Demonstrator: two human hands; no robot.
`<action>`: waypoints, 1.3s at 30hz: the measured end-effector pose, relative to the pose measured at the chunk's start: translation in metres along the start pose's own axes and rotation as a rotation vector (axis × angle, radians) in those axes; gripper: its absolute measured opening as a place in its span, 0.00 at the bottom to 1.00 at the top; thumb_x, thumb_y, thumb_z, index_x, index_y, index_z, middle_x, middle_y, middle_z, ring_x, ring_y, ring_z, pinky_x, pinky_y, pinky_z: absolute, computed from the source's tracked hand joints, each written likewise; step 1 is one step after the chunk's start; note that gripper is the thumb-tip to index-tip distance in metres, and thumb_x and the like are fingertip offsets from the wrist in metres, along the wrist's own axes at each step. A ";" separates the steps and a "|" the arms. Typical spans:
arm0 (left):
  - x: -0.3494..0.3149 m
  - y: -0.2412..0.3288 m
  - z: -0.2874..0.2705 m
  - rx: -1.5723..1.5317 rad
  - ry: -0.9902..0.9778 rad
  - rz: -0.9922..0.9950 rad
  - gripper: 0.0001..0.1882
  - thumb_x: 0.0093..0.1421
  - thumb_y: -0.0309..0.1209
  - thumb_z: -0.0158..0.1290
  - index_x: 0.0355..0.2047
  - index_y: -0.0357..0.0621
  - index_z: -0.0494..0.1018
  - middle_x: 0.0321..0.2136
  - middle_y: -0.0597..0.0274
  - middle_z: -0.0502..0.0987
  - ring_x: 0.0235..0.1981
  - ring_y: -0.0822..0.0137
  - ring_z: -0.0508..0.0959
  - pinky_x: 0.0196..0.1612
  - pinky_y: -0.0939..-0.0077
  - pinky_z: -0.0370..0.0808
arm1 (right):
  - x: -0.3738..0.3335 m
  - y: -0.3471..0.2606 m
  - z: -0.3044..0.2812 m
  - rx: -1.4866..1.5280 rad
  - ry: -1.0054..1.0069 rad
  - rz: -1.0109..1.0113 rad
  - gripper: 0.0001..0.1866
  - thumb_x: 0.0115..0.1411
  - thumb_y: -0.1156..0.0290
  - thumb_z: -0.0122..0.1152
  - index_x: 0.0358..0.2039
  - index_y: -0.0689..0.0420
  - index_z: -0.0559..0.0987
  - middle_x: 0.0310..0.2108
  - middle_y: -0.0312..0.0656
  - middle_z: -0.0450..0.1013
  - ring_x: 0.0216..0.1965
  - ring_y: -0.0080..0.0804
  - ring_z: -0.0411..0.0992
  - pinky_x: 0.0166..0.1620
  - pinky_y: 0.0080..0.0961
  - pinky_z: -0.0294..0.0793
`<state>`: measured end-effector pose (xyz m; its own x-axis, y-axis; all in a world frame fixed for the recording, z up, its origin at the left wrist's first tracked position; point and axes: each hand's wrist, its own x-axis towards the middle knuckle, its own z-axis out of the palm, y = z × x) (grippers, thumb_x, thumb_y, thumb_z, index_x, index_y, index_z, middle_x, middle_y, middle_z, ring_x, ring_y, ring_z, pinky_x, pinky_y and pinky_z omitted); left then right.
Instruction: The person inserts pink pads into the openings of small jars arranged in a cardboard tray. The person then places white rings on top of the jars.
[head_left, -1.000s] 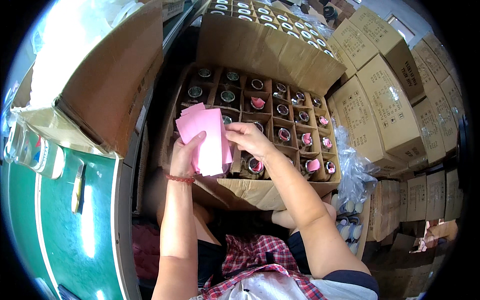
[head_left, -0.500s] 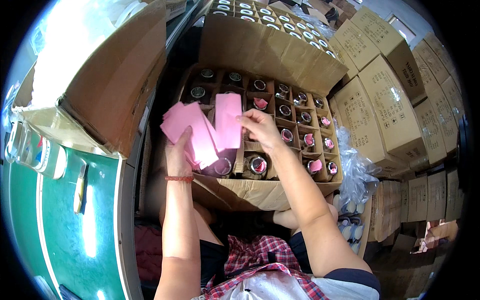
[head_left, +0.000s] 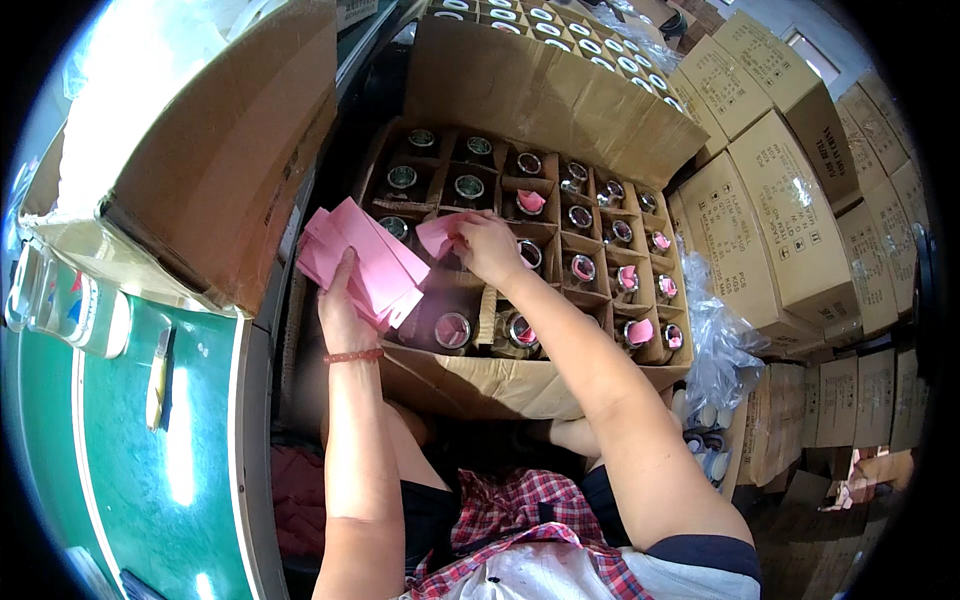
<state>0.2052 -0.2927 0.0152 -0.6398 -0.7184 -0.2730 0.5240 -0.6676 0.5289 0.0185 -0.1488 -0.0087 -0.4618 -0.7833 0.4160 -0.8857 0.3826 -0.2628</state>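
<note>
My left hand (head_left: pixel 343 312) holds a fanned stack of pink paper slips (head_left: pixel 360 259) over the near left corner of an open cardboard box (head_left: pixel 470 385). The box has a divider grid holding several glass jars (head_left: pixel 452 330). Some jars have a pink slip tucked in them (head_left: pixel 639 331). My right hand (head_left: pixel 489 246) pinches one curled pink slip (head_left: pixel 437 236) above a jar in the left part of the grid.
A green table (head_left: pixel 190 470) with a row of clear bottles (head_left: pixel 60 305) lies on the left. A big empty carton (head_left: pixel 215 150) sits above it. Stacked sealed cartons (head_left: pixel 770 200) fill the right side. A plastic bag (head_left: pixel 715 350) lies beside the box.
My right hand pulled one pink slip off the stack and carried it down toward a jar, curling it. The left hand lowered the stack slightly to the left.
</note>
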 end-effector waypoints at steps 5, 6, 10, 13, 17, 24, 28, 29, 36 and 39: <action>-0.009 0.007 0.003 -0.004 0.035 -0.031 0.20 0.58 0.27 0.56 0.50 0.35 0.67 0.44 0.56 0.75 0.44 0.62 0.77 0.46 0.67 0.76 | -0.018 -0.009 -0.016 -0.190 -0.201 -0.063 0.21 0.46 0.53 0.59 0.34 0.54 0.82 0.39 0.40 0.76 0.57 0.41 0.62 0.61 0.61 0.43; -0.010 0.006 0.005 -0.008 0.031 -0.035 0.20 0.58 0.27 0.56 0.50 0.35 0.67 0.44 0.56 0.75 0.44 0.62 0.77 0.47 0.67 0.76 | -0.022 -0.004 -0.015 -0.193 -0.213 -0.060 0.21 0.46 0.51 0.59 0.34 0.55 0.82 0.39 0.41 0.76 0.57 0.41 0.61 0.62 0.62 0.41; 0.002 -0.010 -0.010 -0.015 0.000 0.007 0.20 0.59 0.28 0.55 0.51 0.36 0.66 0.44 0.57 0.75 0.44 0.61 0.77 0.47 0.66 0.76 | 0.005 -0.016 -0.012 -0.359 -0.623 0.074 0.27 0.58 0.47 0.45 0.39 0.56 0.82 0.45 0.40 0.75 0.64 0.45 0.53 0.63 0.65 0.31; 0.005 -0.015 -0.004 -0.026 0.013 -0.006 0.20 0.59 0.27 0.54 0.51 0.34 0.66 0.44 0.56 0.75 0.44 0.61 0.77 0.48 0.67 0.76 | 0.015 -0.029 0.001 -0.431 -0.751 0.159 0.31 0.65 0.47 0.33 0.41 0.57 0.81 0.51 0.42 0.72 0.68 0.50 0.42 0.64 0.63 0.30; 0.003 -0.015 0.005 -0.075 -0.003 -0.067 0.21 0.59 0.24 0.54 0.51 0.32 0.66 0.46 0.54 0.74 0.45 0.62 0.76 0.49 0.70 0.74 | -0.010 -0.005 0.011 -0.203 -0.481 0.126 0.26 0.64 0.51 0.41 0.41 0.58 0.81 0.48 0.43 0.73 0.65 0.46 0.51 0.64 0.56 0.42; -0.004 -0.015 0.013 0.113 -0.020 -0.056 0.21 0.58 0.23 0.55 0.51 0.32 0.65 0.47 0.53 0.73 0.46 0.62 0.75 0.48 0.72 0.73 | 0.008 -0.042 -0.050 1.077 -0.228 0.689 0.23 0.64 0.55 0.52 0.51 0.59 0.73 0.46 0.36 0.73 0.48 0.18 0.66 0.51 0.18 0.64; -0.009 -0.020 0.020 0.177 -0.049 -0.077 0.21 0.56 0.23 0.57 0.49 0.32 0.68 0.44 0.56 0.74 0.44 0.64 0.76 0.47 0.74 0.73 | 0.022 -0.062 -0.069 1.058 -0.444 0.486 0.13 0.60 0.65 0.58 0.38 0.62 0.79 0.29 0.32 0.74 0.32 0.17 0.69 0.38 0.17 0.68; -0.009 -0.021 0.022 0.177 -0.056 -0.076 0.20 0.56 0.22 0.57 0.49 0.32 0.68 0.44 0.57 0.75 0.43 0.65 0.76 0.47 0.74 0.73 | 0.023 -0.060 -0.068 0.993 -0.432 0.454 0.13 0.59 0.65 0.60 0.36 0.62 0.79 0.28 0.33 0.74 0.31 0.17 0.68 0.36 0.17 0.68; -0.006 -0.023 0.024 0.172 -0.045 -0.010 0.21 0.56 0.21 0.56 0.50 0.33 0.67 0.44 0.56 0.75 0.44 0.65 0.76 0.47 0.74 0.73 | 0.027 -0.051 -0.058 0.734 -0.235 0.418 0.13 0.53 0.64 0.66 0.28 0.61 0.77 0.23 0.33 0.72 0.26 0.17 0.67 0.29 0.18 0.66; 0.001 -0.022 0.017 0.135 0.012 -0.011 0.21 0.56 0.21 0.56 0.50 0.33 0.67 0.45 0.56 0.74 0.44 0.65 0.76 0.47 0.73 0.73 | 0.031 -0.044 -0.059 0.913 -0.237 0.475 0.13 0.55 0.63 0.65 0.29 0.61 0.79 0.23 0.32 0.72 0.27 0.17 0.67 0.30 0.16 0.66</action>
<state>0.1833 -0.2748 0.0171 -0.6380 -0.7140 -0.2884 0.4360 -0.6436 0.6290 0.0406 -0.1608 0.0670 -0.6439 -0.7630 -0.0563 -0.1992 0.2383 -0.9506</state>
